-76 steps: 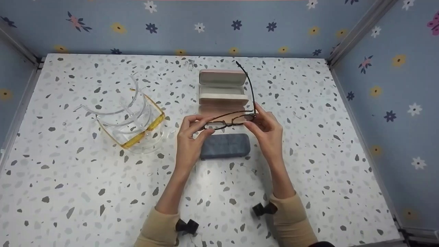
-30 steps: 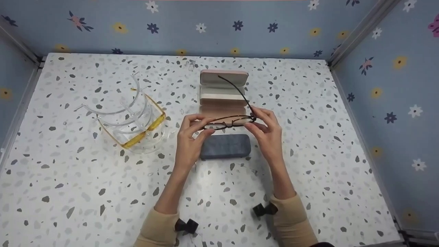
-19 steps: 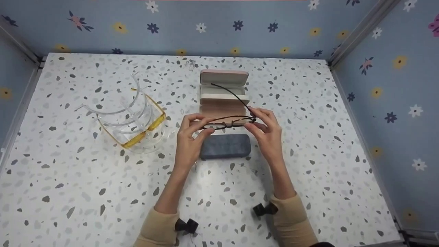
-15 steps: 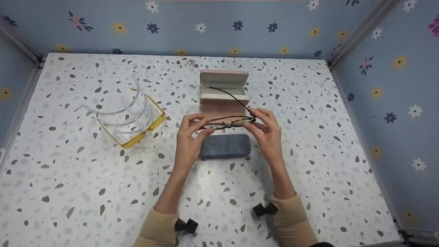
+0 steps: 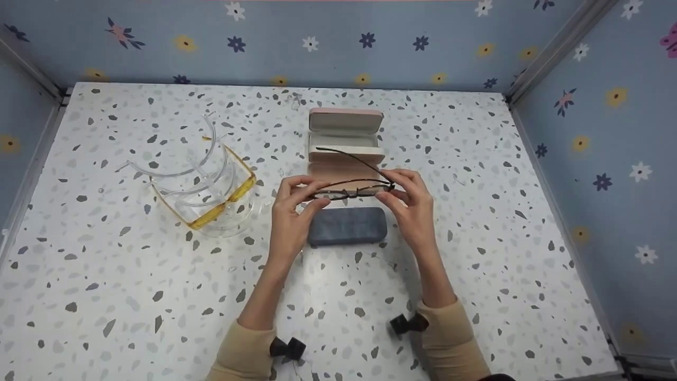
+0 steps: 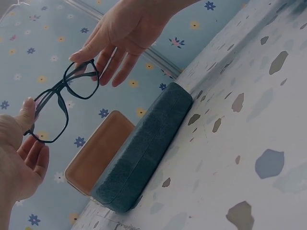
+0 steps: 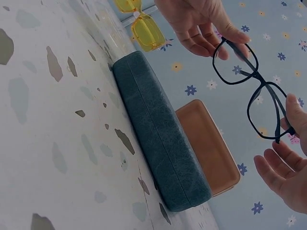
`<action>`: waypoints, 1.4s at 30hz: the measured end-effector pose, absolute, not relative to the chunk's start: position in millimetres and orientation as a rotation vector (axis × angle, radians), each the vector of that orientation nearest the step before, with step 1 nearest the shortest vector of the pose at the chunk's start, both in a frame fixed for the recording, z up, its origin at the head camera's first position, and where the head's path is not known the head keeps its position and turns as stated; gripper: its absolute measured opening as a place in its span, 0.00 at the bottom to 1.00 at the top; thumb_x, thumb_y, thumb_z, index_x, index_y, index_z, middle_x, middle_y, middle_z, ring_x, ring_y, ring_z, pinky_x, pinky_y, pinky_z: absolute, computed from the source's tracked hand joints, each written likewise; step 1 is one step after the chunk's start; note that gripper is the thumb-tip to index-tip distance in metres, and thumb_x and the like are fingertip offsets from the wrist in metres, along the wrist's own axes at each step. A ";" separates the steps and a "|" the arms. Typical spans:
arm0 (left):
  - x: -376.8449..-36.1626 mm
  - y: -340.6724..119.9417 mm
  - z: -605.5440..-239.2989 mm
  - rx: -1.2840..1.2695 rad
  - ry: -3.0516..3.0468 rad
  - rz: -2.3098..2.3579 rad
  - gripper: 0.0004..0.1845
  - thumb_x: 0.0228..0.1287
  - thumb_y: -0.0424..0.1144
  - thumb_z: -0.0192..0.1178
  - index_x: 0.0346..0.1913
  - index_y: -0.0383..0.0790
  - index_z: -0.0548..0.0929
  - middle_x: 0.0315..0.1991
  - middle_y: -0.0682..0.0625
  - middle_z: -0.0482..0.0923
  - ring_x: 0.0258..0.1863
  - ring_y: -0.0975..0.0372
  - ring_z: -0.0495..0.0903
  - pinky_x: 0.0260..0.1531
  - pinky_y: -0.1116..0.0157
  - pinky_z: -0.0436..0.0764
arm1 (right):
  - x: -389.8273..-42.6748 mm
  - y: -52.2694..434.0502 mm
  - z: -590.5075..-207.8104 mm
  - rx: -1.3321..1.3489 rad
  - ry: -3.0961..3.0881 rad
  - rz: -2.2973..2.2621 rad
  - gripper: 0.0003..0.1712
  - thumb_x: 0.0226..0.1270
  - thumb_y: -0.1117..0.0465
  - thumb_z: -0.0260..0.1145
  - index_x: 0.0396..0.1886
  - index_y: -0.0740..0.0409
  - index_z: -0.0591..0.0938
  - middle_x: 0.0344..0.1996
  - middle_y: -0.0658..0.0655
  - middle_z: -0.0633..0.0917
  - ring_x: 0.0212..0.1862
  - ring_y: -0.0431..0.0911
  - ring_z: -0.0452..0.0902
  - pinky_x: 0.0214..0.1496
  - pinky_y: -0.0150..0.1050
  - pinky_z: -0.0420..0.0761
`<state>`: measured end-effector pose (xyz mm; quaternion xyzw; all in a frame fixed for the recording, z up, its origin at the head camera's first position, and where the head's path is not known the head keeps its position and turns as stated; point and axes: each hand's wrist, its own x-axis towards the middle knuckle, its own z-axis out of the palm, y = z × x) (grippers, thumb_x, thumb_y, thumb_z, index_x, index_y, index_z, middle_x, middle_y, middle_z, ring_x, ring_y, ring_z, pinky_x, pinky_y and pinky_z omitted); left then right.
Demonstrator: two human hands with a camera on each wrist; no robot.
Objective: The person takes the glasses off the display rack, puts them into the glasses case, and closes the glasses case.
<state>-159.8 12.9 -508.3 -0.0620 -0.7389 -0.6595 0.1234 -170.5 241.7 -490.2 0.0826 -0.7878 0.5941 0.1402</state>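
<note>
Thin dark-framed spectacles [image 5: 353, 189] — pinched at either end by left hand [image 5: 292, 203] and right hand [image 5: 411, 203], held in the air between them — above a closed grey-blue fabric case [image 5: 347, 226], open pink case [image 5: 345, 144] beyond.

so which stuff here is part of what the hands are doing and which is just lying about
In hand:
dark glasses, held by the left hand and right hand
open pink case, just behind them

Lying about:
shut grey case
clear and yellow goggles
speckled table
</note>
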 end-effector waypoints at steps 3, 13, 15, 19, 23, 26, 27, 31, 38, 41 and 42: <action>-159.8 13.1 -507.7 -0.158 -2.155 -1.939 0.18 0.59 0.41 0.73 0.52 0.43 0.90 0.57 0.47 0.77 0.52 0.52 0.81 0.56 0.66 0.79 | -170.5 241.9 -490.5 0.245 -2.272 1.711 0.22 0.64 0.71 0.72 0.58 0.65 0.85 0.56 0.60 0.80 0.59 0.44 0.80 0.58 0.47 0.86; -160.4 13.8 -508.0 -0.101 -2.077 -2.015 0.18 0.57 0.37 0.74 0.51 0.38 0.90 0.56 0.47 0.75 0.48 0.51 0.84 0.50 0.72 0.83 | -170.5 242.3 -491.1 0.292 -2.239 1.738 0.19 0.62 0.71 0.73 0.54 0.65 0.87 0.55 0.62 0.80 0.55 0.42 0.80 0.55 0.34 0.86; -160.5 13.5 -507.6 -0.079 -2.057 -2.027 0.17 0.56 0.37 0.76 0.50 0.39 0.91 0.55 0.48 0.75 0.48 0.47 0.83 0.50 0.71 0.83 | -170.5 242.6 -491.9 0.315 -2.230 1.738 0.19 0.63 0.69 0.73 0.54 0.66 0.86 0.54 0.62 0.80 0.54 0.42 0.81 0.56 0.35 0.86; -160.4 12.9 -506.9 -0.039 -2.038 -2.034 0.16 0.54 0.38 0.77 0.48 0.42 0.91 0.54 0.50 0.75 0.48 0.52 0.81 0.52 0.60 0.83 | -170.2 242.7 -492.8 0.351 -2.218 1.728 0.18 0.63 0.66 0.73 0.53 0.67 0.86 0.53 0.63 0.80 0.53 0.42 0.81 0.56 0.36 0.87; -160.8 12.3 -507.2 -0.014 -2.032 -2.033 0.17 0.52 0.38 0.78 0.46 0.41 0.91 0.54 0.49 0.74 0.50 0.62 0.78 0.55 0.49 0.82 | -170.2 242.2 -493.2 0.357 -2.218 1.717 0.16 0.63 0.68 0.73 0.51 0.67 0.87 0.53 0.64 0.80 0.53 0.42 0.81 0.55 0.35 0.87; -160.8 12.0 -506.8 0.015 -2.039 -2.021 0.17 0.51 0.39 0.79 0.45 0.39 0.91 0.54 0.49 0.74 0.52 0.64 0.76 0.56 0.49 0.81 | -170.4 241.9 -493.3 0.355 -2.222 1.711 0.15 0.62 0.70 0.73 0.49 0.68 0.87 0.52 0.65 0.80 0.53 0.41 0.81 0.55 0.36 0.87; -160.6 11.9 -506.7 0.025 -2.042 -2.015 0.16 0.51 0.39 0.79 0.44 0.39 0.91 0.54 0.49 0.74 0.52 0.64 0.76 0.55 0.50 0.82 | -170.3 241.8 -493.2 0.356 -2.220 1.713 0.15 0.62 0.70 0.72 0.49 0.70 0.87 0.52 0.66 0.80 0.52 0.41 0.81 0.56 0.36 0.86; -160.8 11.2 -506.6 0.038 -2.060 -1.999 0.16 0.51 0.39 0.79 0.43 0.38 0.91 0.53 0.49 0.75 0.54 0.64 0.75 0.54 0.60 0.82 | -170.4 242.0 -492.7 0.355 -2.219 1.718 0.14 0.63 0.69 0.72 0.47 0.73 0.86 0.52 0.68 0.80 0.52 0.41 0.80 0.55 0.33 0.86; -160.8 10.7 -507.3 -0.026 -2.116 -1.951 0.11 0.56 0.39 0.77 0.43 0.43 0.93 0.53 0.51 0.77 0.55 0.65 0.75 0.55 0.66 0.79 | -171.4 243.0 -492.1 0.231 -2.228 1.723 0.11 0.66 0.68 0.70 0.45 0.71 0.87 0.50 0.67 0.80 0.50 0.39 0.80 0.50 0.29 0.84; -161.4 11.0 -507.3 -0.048 -2.128 -1.947 0.11 0.57 0.38 0.76 0.44 0.43 0.93 0.54 0.50 0.78 0.55 0.65 0.75 0.55 0.67 0.80 | -171.6 242.9 -491.1 0.199 -2.234 1.730 0.11 0.66 0.68 0.70 0.45 0.71 0.87 0.49 0.66 0.81 0.50 0.39 0.80 0.49 0.28 0.83; -161.6 11.1 -507.3 -0.053 -2.128 -1.948 0.11 0.58 0.37 0.76 0.45 0.42 0.93 0.54 0.50 0.78 0.55 0.65 0.75 0.55 0.67 0.80 | -171.5 242.7 -490.9 0.193 -2.238 1.731 0.11 0.67 0.68 0.70 0.45 0.71 0.87 0.49 0.66 0.81 0.50 0.39 0.80 0.49 0.28 0.83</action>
